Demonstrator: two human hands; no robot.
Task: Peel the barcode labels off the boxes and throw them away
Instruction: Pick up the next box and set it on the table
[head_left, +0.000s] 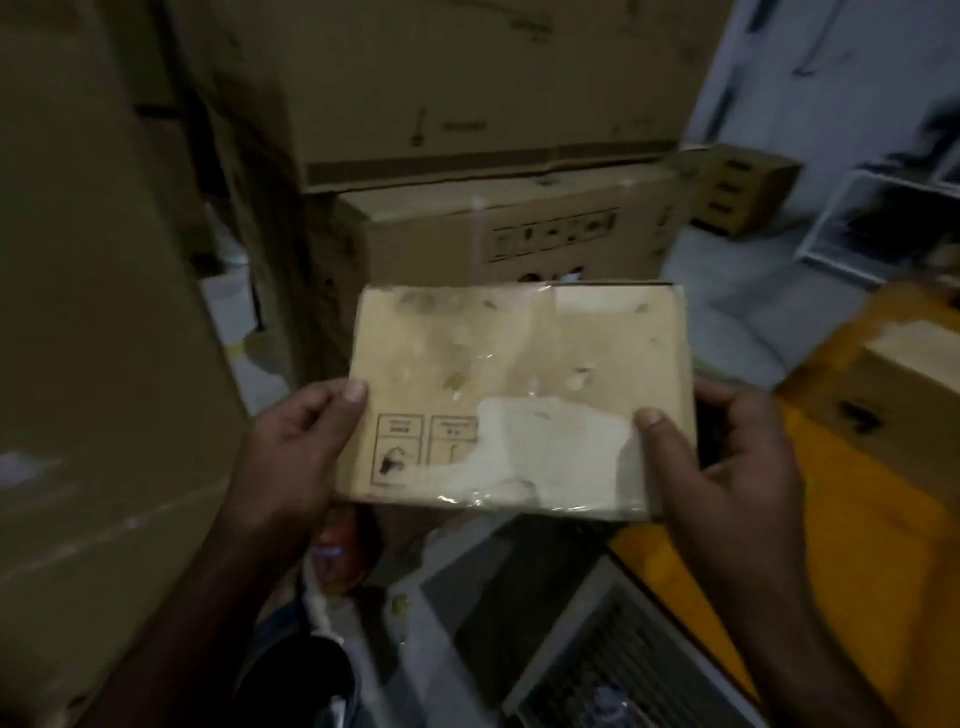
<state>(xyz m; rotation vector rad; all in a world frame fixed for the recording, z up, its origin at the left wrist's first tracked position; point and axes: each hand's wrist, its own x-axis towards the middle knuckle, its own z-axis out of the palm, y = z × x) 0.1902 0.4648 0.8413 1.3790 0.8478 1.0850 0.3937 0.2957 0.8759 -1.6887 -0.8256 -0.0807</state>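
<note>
I hold a small tan cardboard box in front of me, its broad face turned up. My left hand grips its left edge, thumb on top beside two printed handling symbols. My right hand grips the right edge, thumb resting on a pale torn patch of label residue that covers the box's lower middle. Clear tape glints along the near edge. No barcode is readable on this face.
Large cardboard cartons are stacked just behind the box, and a tall carton stands at my left. A yellow box lies at the right. A white grilled unit sits below, and a white frame stands far right.
</note>
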